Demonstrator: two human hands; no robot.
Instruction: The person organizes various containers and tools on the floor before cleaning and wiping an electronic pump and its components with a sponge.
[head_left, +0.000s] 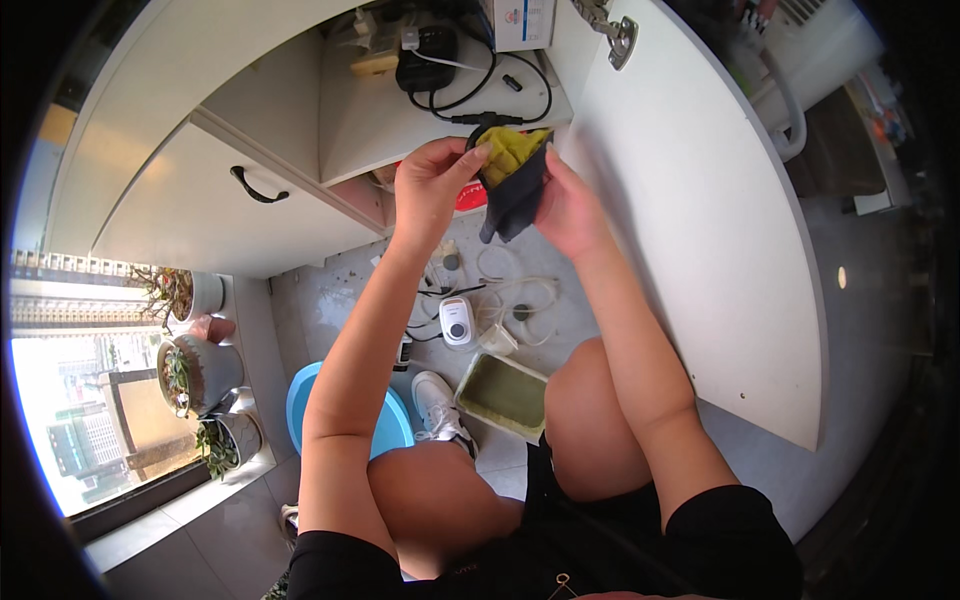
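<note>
Both hands are raised in front of an open white cabinet, holding a dark grey cloth (516, 196) with a yellow-green cloth (511, 154) showing at its top. My left hand (442, 180) pinches the left edge between thumb and fingers. On the other side, my right hand (570, 202) grips the dark cloth, thumb near its upper edge. Whether the two cloths are one lined piece, I cannot tell. Just behind them on the shelf lie a black power adapter (426, 64) and a black cable connector (487, 119). A red package (471, 196) is partly hidden below the shelf.
An open cabinet door (697, 225) stands close by my right arm. On the floor are a white air pump (456, 321), clear tubing (536, 285), a rectangular tub of greenish water (504, 394) and a blue basin (397, 420). Potted plants (214, 367) line the windowsill at left.
</note>
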